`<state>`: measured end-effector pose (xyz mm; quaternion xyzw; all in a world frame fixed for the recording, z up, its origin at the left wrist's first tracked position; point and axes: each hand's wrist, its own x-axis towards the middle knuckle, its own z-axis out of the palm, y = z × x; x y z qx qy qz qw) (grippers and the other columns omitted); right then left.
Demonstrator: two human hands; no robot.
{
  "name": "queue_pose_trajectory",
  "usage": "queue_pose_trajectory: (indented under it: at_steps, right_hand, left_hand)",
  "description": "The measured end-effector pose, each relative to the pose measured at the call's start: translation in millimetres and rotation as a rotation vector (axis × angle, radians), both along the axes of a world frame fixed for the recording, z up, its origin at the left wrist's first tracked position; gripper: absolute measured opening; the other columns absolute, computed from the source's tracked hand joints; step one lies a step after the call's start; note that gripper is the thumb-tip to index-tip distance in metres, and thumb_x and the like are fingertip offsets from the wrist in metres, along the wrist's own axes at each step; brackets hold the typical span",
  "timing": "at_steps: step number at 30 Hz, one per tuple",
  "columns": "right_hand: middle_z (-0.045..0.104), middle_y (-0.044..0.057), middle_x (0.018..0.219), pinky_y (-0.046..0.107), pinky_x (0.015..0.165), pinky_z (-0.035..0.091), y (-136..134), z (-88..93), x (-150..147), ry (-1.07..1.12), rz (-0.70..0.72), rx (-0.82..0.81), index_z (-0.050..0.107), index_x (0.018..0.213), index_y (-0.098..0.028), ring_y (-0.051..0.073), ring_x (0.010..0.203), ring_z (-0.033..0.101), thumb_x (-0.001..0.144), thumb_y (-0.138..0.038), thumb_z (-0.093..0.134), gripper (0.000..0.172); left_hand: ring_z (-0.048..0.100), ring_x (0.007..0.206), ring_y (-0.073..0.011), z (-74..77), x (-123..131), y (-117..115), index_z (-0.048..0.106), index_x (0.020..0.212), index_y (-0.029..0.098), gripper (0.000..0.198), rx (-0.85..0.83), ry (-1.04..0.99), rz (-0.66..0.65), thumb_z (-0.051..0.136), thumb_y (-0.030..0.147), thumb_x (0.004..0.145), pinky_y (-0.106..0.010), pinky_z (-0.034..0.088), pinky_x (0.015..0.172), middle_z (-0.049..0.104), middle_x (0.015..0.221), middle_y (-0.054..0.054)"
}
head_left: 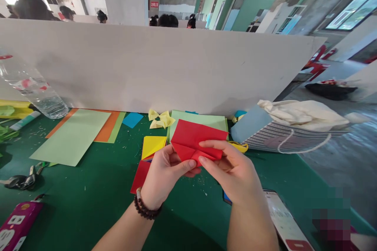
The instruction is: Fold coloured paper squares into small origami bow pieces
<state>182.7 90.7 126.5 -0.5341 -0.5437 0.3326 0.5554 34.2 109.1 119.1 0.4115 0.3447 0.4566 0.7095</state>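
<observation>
A partly folded sheet of red paper (196, 135) is held up above the green table. Its lower edge is creased and turned in, while the upper part stays broad and flat. My left hand (166, 170) pinches it from the lower left, thumb on the near side. From the right, my right hand (232, 168) grips it with thumb and forefinger, the forefinger lying across the front. Both thumbs meet at the bottom fold. Under and beside my left hand lie yellow paper squares (153, 145) and another red sheet (140, 176).
Pale green sheets (73, 135), a folded yellow paper piece (161, 119) and a tilted water bottle (41, 90) are along the white partition (165, 66). Keys (25, 180) and a purple case (19, 223) lie left. A paper bag (273, 133) and phone (287, 219) are right.
</observation>
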Motion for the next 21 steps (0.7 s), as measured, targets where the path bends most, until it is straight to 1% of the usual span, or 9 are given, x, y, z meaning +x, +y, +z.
queue_pose_trajectory:
  at_steps: [4, 7, 13, 17, 21]
  right_hand:
    - [0.07, 0.005, 0.096, 0.027, 0.063, 0.06, 3.3, -1.9, -0.4, -0.083, -0.029, 0.005, 0.067, 0.093, -0.024, 0.018, 0.078, 0.069, 0.073, -0.038, 0.072, 0.025]
    - [0.07, 0.005, 0.092, 0.027, 0.059, 0.059, 5.6, -3.9, 1.1, -0.138, -0.065, 0.023, 0.066, 0.089, -0.023, 0.019, 0.074, 0.068, 0.074, -0.039, 0.072, 0.023]
    - [0.069, 0.005, 0.09, 0.028, 0.061, 0.058, 8.0, -6.5, 2.2, -0.187, -0.087, 0.059, 0.064, 0.087, -0.023, 0.02, 0.078, 0.067, 0.075, -0.04, 0.071, 0.022]
    - [0.068, 0.005, 0.09, 0.027, 0.059, 0.057, 7.7, -6.6, 1.1, -0.182, -0.079, 0.042, 0.063, 0.089, -0.023, 0.018, 0.075, 0.066, 0.076, -0.041, 0.07, 0.023]
    - [0.068, 0.004, 0.09, 0.026, 0.061, 0.056, 7.1, -6.8, 0.6, -0.212, -0.08, 0.036, 0.062, 0.09, -0.023, 0.018, 0.077, 0.066, 0.077, -0.041, 0.069, 0.023]
  left_hand:
    - [0.07, 0.068, -0.0138, -1.7, 1.8, 0.3, 0.068, 0.095, 0.014, 0.035, -0.013, -0.024, -0.017, 0.082, 0.033, 0.069, -0.022, 0.057, 0.064, 0.073, 0.083, -0.005]
    - [0.069, 0.068, -0.0141, -2.4, 3.1, -0.1, 0.069, 0.093, 0.013, 0.034, -0.025, -0.021, -0.012, 0.082, 0.033, 0.067, -0.022, 0.056, 0.064, 0.073, 0.081, -0.005]
    - [0.071, 0.071, -0.017, -5.1, 2.3, 1.9, 0.069, 0.095, 0.014, 0.036, -0.035, -0.027, -0.056, 0.075, 0.042, 0.074, -0.026, 0.057, 0.066, 0.073, 0.09, -0.008]
    - [0.071, 0.068, -0.0172, -5.3, 1.7, 2.1, 0.07, 0.089, 0.011, 0.035, -0.019, -0.004, -0.031, 0.074, 0.043, 0.075, -0.025, 0.057, 0.064, 0.073, 0.082, -0.008]
    - [0.07, 0.064, -0.0161, -3.9, 2.8, 1.1, 0.07, 0.088, 0.01, 0.035, -0.023, -0.018, -0.035, 0.072, 0.043, 0.076, -0.024, 0.057, 0.062, 0.072, 0.077, -0.008]
